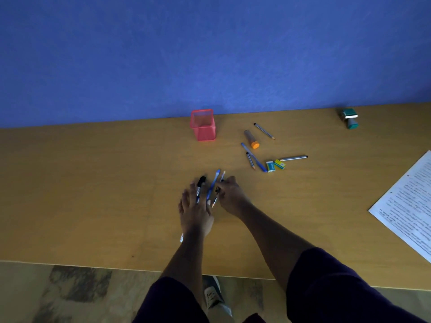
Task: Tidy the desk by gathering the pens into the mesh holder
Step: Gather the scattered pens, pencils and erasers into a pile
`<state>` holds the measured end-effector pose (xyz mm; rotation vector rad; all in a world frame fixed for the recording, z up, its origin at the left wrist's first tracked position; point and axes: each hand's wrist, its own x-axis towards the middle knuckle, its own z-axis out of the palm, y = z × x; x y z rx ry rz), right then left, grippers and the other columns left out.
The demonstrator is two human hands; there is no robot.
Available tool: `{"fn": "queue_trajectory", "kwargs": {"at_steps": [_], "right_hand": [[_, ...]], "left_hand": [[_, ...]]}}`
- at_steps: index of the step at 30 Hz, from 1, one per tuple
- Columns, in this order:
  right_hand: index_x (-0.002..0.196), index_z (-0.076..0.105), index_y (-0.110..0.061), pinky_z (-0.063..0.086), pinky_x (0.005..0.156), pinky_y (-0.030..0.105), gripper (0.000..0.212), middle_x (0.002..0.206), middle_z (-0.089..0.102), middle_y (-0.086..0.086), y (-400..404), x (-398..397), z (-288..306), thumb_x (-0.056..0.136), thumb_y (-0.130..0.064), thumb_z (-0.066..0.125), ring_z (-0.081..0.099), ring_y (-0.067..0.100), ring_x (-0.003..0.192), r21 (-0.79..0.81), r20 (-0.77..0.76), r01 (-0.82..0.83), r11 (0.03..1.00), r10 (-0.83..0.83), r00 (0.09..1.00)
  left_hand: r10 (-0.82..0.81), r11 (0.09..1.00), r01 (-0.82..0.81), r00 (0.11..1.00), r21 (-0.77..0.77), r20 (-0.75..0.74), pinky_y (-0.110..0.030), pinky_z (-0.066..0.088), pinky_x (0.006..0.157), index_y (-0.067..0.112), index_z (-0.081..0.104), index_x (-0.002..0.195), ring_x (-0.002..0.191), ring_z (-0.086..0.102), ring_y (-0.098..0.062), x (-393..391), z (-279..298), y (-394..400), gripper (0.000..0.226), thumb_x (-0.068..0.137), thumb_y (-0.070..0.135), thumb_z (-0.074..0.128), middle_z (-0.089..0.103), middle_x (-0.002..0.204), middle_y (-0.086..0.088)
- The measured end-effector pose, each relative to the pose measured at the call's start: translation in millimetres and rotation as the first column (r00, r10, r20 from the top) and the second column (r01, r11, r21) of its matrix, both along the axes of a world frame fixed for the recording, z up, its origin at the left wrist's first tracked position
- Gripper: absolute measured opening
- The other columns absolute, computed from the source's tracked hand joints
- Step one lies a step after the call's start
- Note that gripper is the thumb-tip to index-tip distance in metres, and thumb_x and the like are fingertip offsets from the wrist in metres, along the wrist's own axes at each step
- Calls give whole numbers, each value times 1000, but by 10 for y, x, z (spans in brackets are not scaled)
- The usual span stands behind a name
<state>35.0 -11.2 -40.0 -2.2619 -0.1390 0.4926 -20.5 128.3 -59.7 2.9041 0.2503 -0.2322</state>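
Left hand [194,212] lying flat, fingers spread over black-capped pen [200,185]; right hand [229,194] pinching blue pen [213,185]. Advice: bunching pens parallel before lifting toward red mesh holder [203,125].

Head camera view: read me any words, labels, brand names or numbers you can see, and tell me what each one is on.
Nothing here can be read.
Printed sheet: lines of text, too blurred to read.
Two small yellow and blue boxes: printing on them, too small to read.
Green stamp: white label, no legible text.
Pens and red mesh holder: no markings readable.
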Motion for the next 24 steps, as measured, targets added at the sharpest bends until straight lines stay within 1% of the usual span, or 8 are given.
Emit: {"fn": "queue_trajectory", "kwargs": {"at_steps": [3, 6, 11, 13, 15, 17, 20, 24], "right_hand": [[142, 49, -26, 42, 108, 38, 58, 145, 39, 6, 57, 38, 17, 88, -2, 52, 43, 23, 131, -33, 21, -189, 981, 190, 982], [142, 48, -28, 45, 105, 37, 60, 143, 46, -1, -45, 131, 28, 88, -4, 56, 47, 18, 130, -64, 80, -201, 978, 206, 975], [127, 61, -17, 50, 93, 39, 44, 130, 56, 6, -566, 312, 116, 84, -8, 63, 55, 29, 115, -168, 379, 252, 953, -174, 909], [125, 62, -17, 48, 90, 42, 44, 128, 56, 7, -825, 370, 158, 81, -13, 64, 53, 33, 113, -220, 446, 430, 875, -302, 842], [133, 56, -24, 43, 98, 45, 51, 139, 49, 7, -1052, 416, 161, 83, -27, 64, 46, 34, 124, -339, 424, 493, 801, -337, 841], [141, 46, -33, 34, 109, 49, 56, 153, 35, 7, -1228, 432, 109, 88, -39, 61, 33, 33, 139, -445, 330, 454, 772, -329, 885], [140, 50, -35, 32, 115, 46, 47, 158, 28, 3, -1342, 407, -45, 93, -35, 58, 17, 29, 148, -358, 188, 349, 866, -300, 935], [139, 55, -18, 30, 116, 36, 44, 154, 39, 6, -1297, 293, -203, 95, -18, 59, 24, 25, 147, -218, 262, 239, 946, -179, 948]], "left_hand": [[-32, 999, 32, 999, -30, 21, -47, 17, 124, 37, 14, 158, 155, 6, -26, 10, -43, 124, 64, 102, 22, 42, 2, 169, 3], [-7, 999, 9, 999, -37, 50, -47, 17, 124, 32, 20, 157, 155, 11, -24, 111, -40, 225, 66, 99, 15, 46, 10, 169, 1], [68, 993, -51, 984, -106, 166, -45, 20, 123, 12, 38, 151, 149, 27, -32, 367, 94, 88, 66, 87, 9, 53, 30, 161, -8], [-49, 988, 77, 977, -130, 205, -45, 27, 120, 11, 42, 147, 146, 32, -33, 511, 139, -113, 60, 88, 13, 53, 34, 159, -9], [-211, 966, 233, 960, -110, 185, -46, 33, 117, 16, 40, 147, 146, 32, -31, 660, 178, -383, 57, 92, 23, 53, 31, 161, -6], [-336, 933, 348, 934, -96, 125, -48, 37, 113, 23, 30, 150, 148, 26, -31, 785, 200, -676, 64, 92, 28, 56, 19, 165, -1], [-426, 899, 429, 903, -85, 55, -52, 40, 107, 34, 17, 155, 150, 19, -35, 920, 202, -1057, 75, 93, 27, 59, 3, 168, 3], [-489, 871, 489, 872, -34, 8, -55, 41, 102, 39, 21, 155, 148, 17, -38, 1069, 214, -1352, 68, 96, 28, 54, 1, 168, 3]]}}
